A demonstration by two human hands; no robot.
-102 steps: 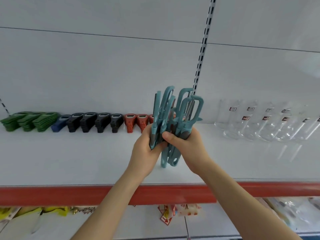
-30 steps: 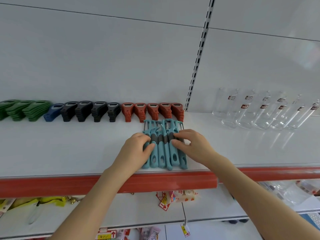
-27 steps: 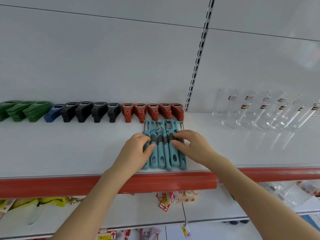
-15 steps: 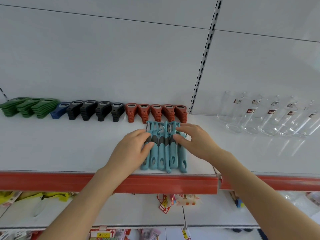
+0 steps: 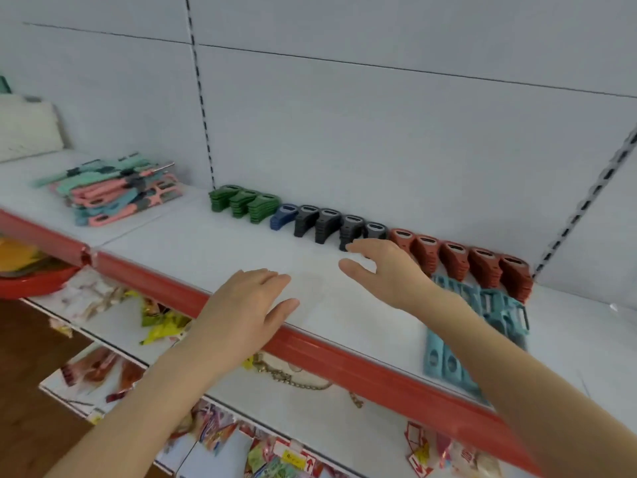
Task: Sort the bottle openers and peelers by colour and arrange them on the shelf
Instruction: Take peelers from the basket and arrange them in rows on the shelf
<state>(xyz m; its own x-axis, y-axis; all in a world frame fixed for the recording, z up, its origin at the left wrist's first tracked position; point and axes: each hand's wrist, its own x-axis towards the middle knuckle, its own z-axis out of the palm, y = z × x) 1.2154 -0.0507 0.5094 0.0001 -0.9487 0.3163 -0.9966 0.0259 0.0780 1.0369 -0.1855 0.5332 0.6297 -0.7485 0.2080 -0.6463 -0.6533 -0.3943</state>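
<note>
Teal peelers at shelf edge; both hands empty.

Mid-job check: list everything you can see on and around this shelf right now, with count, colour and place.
green openers: three stacks, back row, leftmost
blue opener: one stack, beside the green
black openers: four stacks, mid row
red openers: five stacks, right end of row
teal peelers: one flat batch, front right, partly behind the right forearm
mixed peelers: unsorted pile, pink, mint and teal, far left
shelf: white, red front edge
packets: assorted, lower shelves
left hand: open, empty, over front edge
right hand: open, empty, near the black openers
</note>
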